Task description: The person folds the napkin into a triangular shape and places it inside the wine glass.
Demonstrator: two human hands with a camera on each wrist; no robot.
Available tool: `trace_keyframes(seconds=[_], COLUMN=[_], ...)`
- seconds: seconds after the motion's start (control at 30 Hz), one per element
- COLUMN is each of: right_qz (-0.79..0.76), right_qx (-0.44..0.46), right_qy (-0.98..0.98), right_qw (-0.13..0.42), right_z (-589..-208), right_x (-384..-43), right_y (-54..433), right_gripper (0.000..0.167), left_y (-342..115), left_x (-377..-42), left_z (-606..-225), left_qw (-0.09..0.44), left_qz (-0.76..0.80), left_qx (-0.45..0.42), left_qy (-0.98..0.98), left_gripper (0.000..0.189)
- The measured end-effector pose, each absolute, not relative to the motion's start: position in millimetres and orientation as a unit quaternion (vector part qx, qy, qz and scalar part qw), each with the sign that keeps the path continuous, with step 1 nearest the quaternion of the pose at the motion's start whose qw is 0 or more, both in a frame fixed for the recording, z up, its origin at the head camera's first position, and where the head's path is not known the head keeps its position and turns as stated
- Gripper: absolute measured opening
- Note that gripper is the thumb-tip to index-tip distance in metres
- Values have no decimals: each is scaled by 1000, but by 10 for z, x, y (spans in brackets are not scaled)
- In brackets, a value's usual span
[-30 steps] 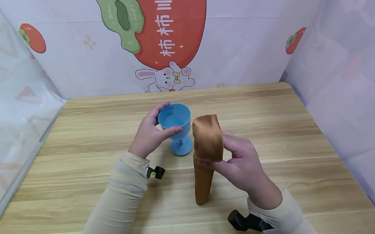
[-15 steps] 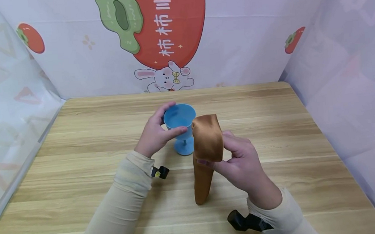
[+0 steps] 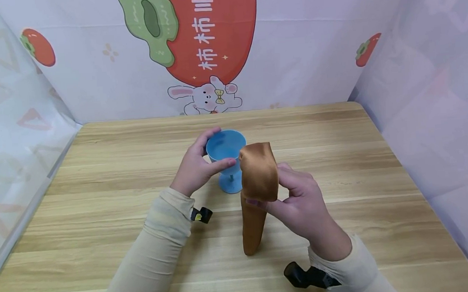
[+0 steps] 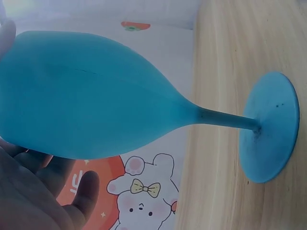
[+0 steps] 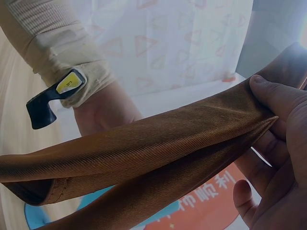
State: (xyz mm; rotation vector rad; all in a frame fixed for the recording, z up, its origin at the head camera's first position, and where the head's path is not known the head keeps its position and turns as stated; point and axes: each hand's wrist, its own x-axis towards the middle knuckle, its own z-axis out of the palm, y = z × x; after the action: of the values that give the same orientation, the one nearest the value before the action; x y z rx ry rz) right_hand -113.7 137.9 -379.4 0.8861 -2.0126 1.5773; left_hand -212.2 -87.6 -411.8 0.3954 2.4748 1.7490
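A light blue plastic goblet [image 3: 225, 143] stands upright at the middle of the table, its foot right at the wood. My left hand [image 3: 196, 169] holds the bowl, thumb along the near side and fingers round the far side. The left wrist view shows the whole bowl, stem and round foot of the goblet [image 4: 96, 96]. To its right, my right hand [image 3: 303, 200] pinches a shiny brown satin cloth [image 3: 259, 171] near its folded top. Two long folds of the cloth [image 5: 144, 143] hang down from the fingers, one with a stitched hem. From the head, the cloth overlaps the goblet's right edge.
Both hands work over a light wooden table [image 3: 120, 208]. A white printed backdrop [image 3: 301, 60] rises behind its far edge, and similar sheets flank both sides. Black camera mounts [image 3: 308, 276] stick out from each wrist.
My left hand has shifted the goblet a little to the right, closer to the cloth, so its edge now sits behind the cloth. The right hand and cloth have barely moved.
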Motion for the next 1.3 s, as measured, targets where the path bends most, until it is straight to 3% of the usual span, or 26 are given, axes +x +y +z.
trace_keyframes(seconds=[0.8,1.03,1.3], right_qz=[557,560,549], right_qx=[327,310,312], right_qy=[-730,-740,-748], right_qw=[222,206,207], right_z=[-3812,-3788,-3771], right_x=[-1151,-1127,-1114], right_y=[1330,1350,1362], right_gripper=[41,32,48], left_y=[-903,-868,-818], left_x=[-2050,-2041,-2046], left_z=[-4236,-4251,-4246], left_qw=[52,48,52], left_qz=[602,620,635], left_qx=[94,93,101], left_qy=[791,777,764], left_gripper=[82,79,78])
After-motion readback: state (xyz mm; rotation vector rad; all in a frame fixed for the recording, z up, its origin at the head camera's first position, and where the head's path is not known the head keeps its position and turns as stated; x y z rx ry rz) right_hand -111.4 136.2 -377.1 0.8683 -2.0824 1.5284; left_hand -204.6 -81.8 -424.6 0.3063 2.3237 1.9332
